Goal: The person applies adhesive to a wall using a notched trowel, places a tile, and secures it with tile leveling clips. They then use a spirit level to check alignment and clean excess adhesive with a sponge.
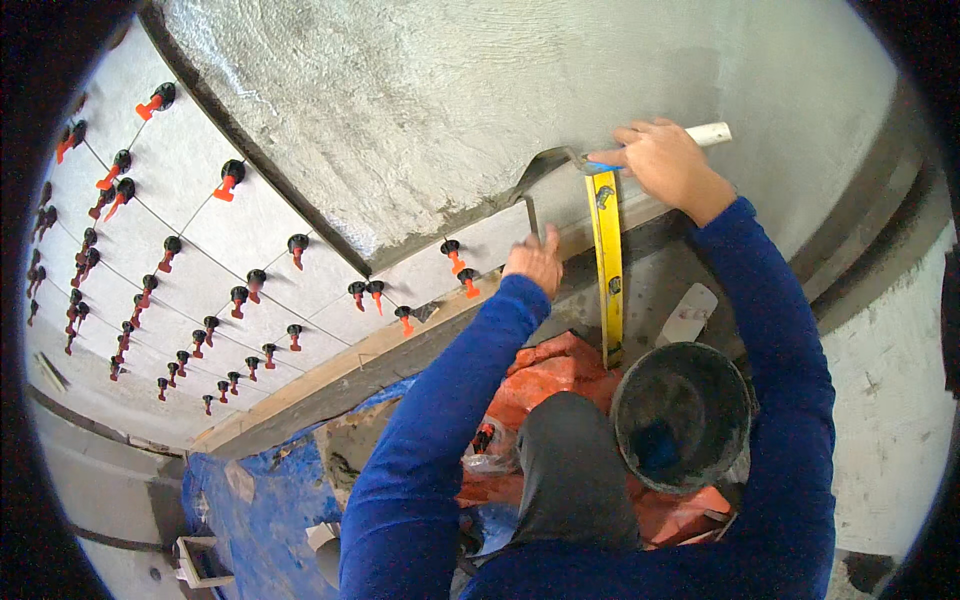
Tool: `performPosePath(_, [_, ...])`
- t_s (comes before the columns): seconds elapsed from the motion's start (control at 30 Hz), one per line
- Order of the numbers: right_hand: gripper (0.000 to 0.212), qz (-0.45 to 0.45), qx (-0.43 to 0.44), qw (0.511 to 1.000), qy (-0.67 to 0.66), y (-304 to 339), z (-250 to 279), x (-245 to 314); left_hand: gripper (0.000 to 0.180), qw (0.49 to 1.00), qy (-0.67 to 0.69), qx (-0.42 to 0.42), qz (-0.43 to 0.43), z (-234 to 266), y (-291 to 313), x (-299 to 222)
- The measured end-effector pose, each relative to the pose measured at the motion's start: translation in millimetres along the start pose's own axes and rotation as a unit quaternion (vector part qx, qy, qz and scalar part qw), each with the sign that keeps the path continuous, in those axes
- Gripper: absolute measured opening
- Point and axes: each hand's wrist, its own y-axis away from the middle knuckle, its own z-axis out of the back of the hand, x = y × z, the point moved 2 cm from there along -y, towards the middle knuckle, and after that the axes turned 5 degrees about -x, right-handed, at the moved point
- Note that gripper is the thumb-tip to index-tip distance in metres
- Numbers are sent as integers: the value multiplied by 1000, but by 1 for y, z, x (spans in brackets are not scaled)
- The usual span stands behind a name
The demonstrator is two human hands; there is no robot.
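My right hand (665, 168) is closed around the pale handle (712, 134) of a trowel. Its dark blade (545, 165) lies against the rough grey wall, and a blue part shows by the fingers. Lower and to the left, my left hand (537, 262) is at the free end of a pale wall tile (492, 238), with a finger stretched up and the other fingers partly hidden. A yellow spirit level (607, 260) leans upright below my right hand. Black and red tile levelling clips (459, 265) stick out along the tile's joints.
A wooden batten (300, 383) runs under the tiled wall (190, 225) with its several clips. Between my arms stands a black bucket (735, 375) beside orange sheeting (560, 365). Blue sheeting (260, 520) covers the floor at lower left. A pale flat piece (690, 312) lies near the bucket.
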Motion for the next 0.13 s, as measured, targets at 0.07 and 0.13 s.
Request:
performPosePath(0.07, [30,17,-3,1000,15,6,3,0,55,997,-49,52,30,-19,-29,15])
performPosePath(0.13, [38,2,32,999,31,11,-2,-1,70,991,-44,87,94,-38,-45,21])
